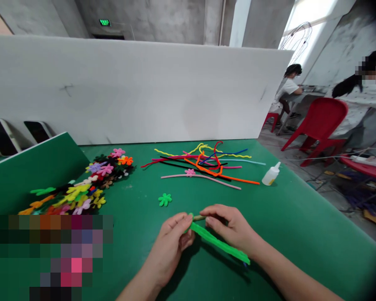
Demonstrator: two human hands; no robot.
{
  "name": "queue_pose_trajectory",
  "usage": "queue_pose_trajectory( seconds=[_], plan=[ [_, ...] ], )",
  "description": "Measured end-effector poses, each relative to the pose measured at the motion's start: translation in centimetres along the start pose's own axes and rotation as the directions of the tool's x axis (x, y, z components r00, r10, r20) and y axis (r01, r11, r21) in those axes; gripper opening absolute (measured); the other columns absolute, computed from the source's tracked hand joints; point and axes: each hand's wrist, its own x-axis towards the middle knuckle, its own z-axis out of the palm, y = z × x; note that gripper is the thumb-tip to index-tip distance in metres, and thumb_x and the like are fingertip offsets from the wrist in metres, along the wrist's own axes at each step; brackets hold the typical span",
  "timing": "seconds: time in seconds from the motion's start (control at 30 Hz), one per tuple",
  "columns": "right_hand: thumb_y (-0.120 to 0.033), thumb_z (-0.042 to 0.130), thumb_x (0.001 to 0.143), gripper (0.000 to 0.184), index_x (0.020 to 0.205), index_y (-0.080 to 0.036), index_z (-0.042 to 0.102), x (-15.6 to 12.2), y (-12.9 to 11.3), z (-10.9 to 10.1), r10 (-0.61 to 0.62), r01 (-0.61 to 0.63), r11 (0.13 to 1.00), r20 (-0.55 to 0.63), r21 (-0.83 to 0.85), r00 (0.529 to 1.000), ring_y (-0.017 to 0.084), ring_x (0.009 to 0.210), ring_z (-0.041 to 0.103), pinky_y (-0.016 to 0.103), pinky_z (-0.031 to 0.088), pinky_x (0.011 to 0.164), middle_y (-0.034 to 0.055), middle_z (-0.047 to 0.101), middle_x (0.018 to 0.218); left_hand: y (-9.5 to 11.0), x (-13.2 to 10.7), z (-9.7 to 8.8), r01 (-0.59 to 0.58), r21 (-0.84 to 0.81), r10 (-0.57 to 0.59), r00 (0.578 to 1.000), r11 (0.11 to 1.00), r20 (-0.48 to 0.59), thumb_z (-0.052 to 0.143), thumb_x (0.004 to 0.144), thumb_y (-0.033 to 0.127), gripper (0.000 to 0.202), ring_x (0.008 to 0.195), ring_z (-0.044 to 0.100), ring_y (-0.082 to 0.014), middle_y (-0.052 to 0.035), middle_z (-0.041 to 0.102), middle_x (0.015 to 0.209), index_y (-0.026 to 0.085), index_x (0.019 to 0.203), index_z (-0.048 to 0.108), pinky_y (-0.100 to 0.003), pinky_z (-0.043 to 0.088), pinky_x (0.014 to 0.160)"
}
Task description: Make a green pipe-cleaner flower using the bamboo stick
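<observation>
My left hand [172, 242] and my right hand [228, 228] are both pinched on a bright green pipe cleaner [217, 243], low over the green table [301, 217]. The left fingers grip its upper end, where a short tan stick tip [199, 218] pokes out between the hands. The rest of the green stem slants down to the right under my right wrist. A loose green felt flower [165, 199] lies just beyond my left hand.
A tangle of coloured pipe cleaners [207, 165] with a pink flower lies farther back. A small glue bottle [271, 174] lies at right. A heap of felt flowers [87, 184] sits at left beside a green board. White partition behind; people and a red chair at right.
</observation>
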Motion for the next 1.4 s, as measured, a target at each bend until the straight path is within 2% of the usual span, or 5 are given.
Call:
queue_pose_trajectory(
  seconds=[0.2,0.57,0.9,1.2,1.4],
  plan=[
    [-0.026,0.052,0.08,0.018,0.089,-0.016,0.063,-0.5,-0.5,0.3,-0.167,0.17,0.982,0.036,-0.086,0.985,0.013,0.065,0.052,0.023,0.04,0.06,0.0039,0.059,0.073,-0.2,0.0,-0.2,0.055,-0.012,-0.055,0.998,0.998,-0.026,0.061,0.072,0.026,0.027,0.045,0.024,-0.0056,0.0085,0.03,0.048,0.016,0.055,0.041,-0.017,0.022,0.044],
    [-0.019,0.055,0.072,0.01,0.082,-0.016,0.057,-0.8,-0.3,1.3,-0.1,0.114,0.982,0.096,-0.151,0.99,0.008,0.053,0.046,0.018,0.04,0.051,-0.0008,0.056,0.067,-0.5,0.4,-0.4,0.053,-0.002,-0.053,0.999,0.999,0.003,0.059,0.073,0.025,0.026,0.041,0.019,-0.0039,0.009,0.03,0.043,0.014,0.053,0.046,-0.017,0.016,0.04],
    [-0.023,0.051,0.079,0.009,0.076,-0.018,0.059,-0.7,-0.3,1.2,-0.445,0.398,0.766,0.032,-0.505,0.895,0.013,0.065,0.056,0.025,0.041,0.062,0.0033,0.064,0.071,-0.8,-0.1,0.0,0.1,0.006,-0.1,0.995,0.995,0.029,0.063,0.07,0.034,0.027,0.046,0.029,-0.0058,0.0074,0.033,0.051,0.015,0.057,0.048,-0.018,0.026,0.047],
    [-0.02,0.045,0.077,0.015,0.066,-0.017,0.056,-0.6,-0.9,1.4,-0.486,0.423,0.679,0.065,-0.6,0.872,0.014,0.057,0.053,0.025,0.04,0.058,0.0031,0.06,0.06,-0.6,-0.1,0.1,0.067,0.239,-0.088,0.993,0.969,0.076,0.059,0.07,0.042,0.032,0.048,0.025,-0.0072,0.0066,0.031,0.052,0.016,0.056,0.046,-0.02,0.025,0.048],
    [-0.017,0.04,0.078,0.024,0.055,-0.017,0.05,-0.7,-1.6,1.6,-0.333,0.303,0.862,-0.003,-0.406,0.943,0.01,0.051,0.044,0.022,0.034,0.052,-0.0011,0.048,0.052,-0.9,-0.3,-0.1,-0.097,0.469,0.034,0.989,0.878,0.14,0.046,0.08,0.041,0.032,0.055,0.027,-0.0094,0.0047,0.032,0.058,0.016,0.06,0.045,-0.021,0.026,0.051]
  ],
)
